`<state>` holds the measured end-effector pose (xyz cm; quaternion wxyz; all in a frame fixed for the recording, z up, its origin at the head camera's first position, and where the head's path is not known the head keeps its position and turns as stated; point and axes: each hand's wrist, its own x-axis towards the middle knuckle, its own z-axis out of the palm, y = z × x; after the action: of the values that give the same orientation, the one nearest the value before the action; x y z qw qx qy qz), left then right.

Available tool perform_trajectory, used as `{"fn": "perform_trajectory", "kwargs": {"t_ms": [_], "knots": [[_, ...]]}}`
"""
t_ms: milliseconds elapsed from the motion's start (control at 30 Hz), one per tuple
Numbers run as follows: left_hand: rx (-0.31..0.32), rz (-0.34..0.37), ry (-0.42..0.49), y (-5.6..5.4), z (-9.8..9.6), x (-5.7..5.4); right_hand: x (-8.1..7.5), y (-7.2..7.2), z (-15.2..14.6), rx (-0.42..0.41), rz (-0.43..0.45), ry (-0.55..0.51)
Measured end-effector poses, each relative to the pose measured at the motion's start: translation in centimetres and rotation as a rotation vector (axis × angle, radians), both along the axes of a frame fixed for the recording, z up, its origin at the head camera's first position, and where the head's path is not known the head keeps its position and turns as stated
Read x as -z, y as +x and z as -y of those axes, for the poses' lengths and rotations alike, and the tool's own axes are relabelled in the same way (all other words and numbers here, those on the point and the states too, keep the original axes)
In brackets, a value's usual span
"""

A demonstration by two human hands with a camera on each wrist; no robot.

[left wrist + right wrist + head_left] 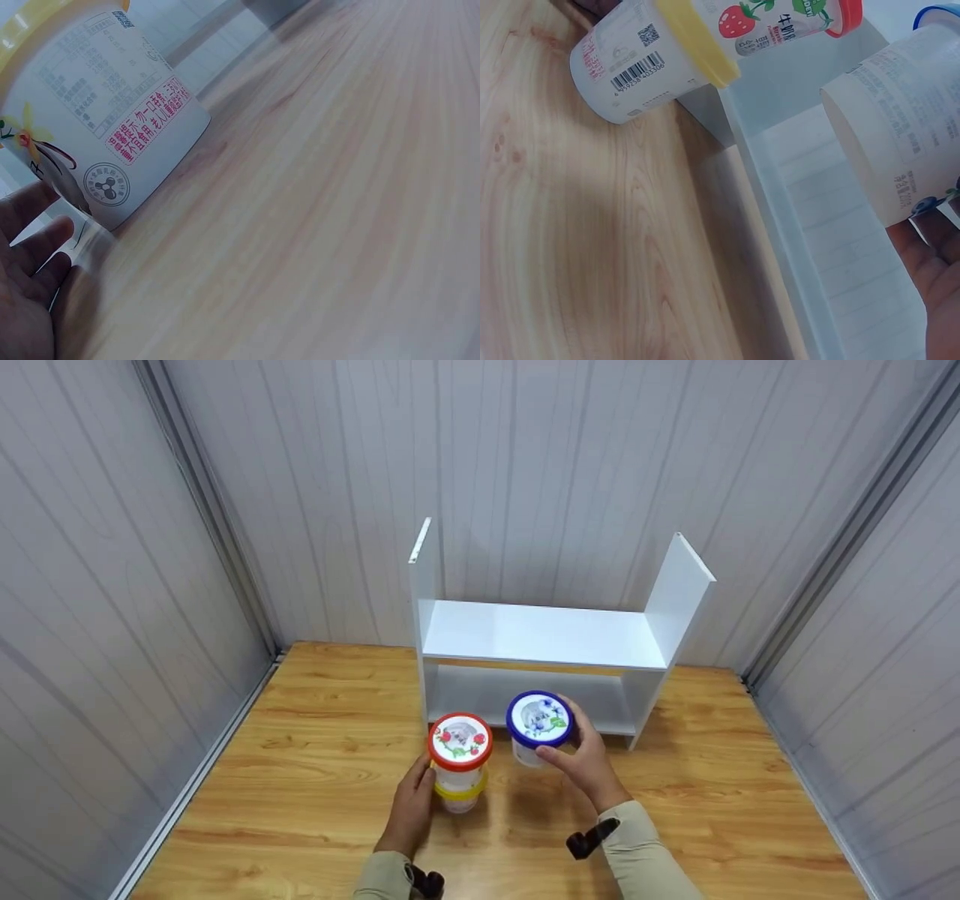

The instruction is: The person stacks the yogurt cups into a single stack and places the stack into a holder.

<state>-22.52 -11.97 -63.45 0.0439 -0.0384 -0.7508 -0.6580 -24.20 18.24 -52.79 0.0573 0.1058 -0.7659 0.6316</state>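
My right hand [589, 761] grips a white tub with a blue lid [539, 718], thumb on the near side and fingers round the far right. Blueberries are printed on this tub, held up off the table in front of the shelf in the right wrist view. To its left, a tub with a red lid [460, 741] and strawberry print stands on top of a yellow-lidded tub [622, 71]. That lower tub rests upright on the table. My left hand [409, 802] lies along the left side of this stack, its fingers [41, 244] loosely bent beside the lower tub.
A white two-level shelf [544, 637] with tall side panels stands behind the tubs, near the back wall [510, 480]. Wood-grain table surface [322, 765] surrounds it, bounded by panel walls left and right.
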Motion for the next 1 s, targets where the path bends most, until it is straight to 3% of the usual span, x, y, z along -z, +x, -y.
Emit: {"fn": "perform_trajectory", "kwargs": {"t_ms": [433,700,1000], "knots": [[-0.013,0.020,-0.037,-0.1,0.1,0.0,-1.3,-0.1,0.5,-0.002,-0.024,0.015],[-0.021,-0.061,-0.026,-0.1,0.1,0.2,-2.0,-0.5,0.6,-0.020,-0.055,0.006],[-0.015,-0.019,-0.028,0.0,0.1,0.3,-2.9,-0.5,0.9,-0.042,-0.033,-0.014]]}}
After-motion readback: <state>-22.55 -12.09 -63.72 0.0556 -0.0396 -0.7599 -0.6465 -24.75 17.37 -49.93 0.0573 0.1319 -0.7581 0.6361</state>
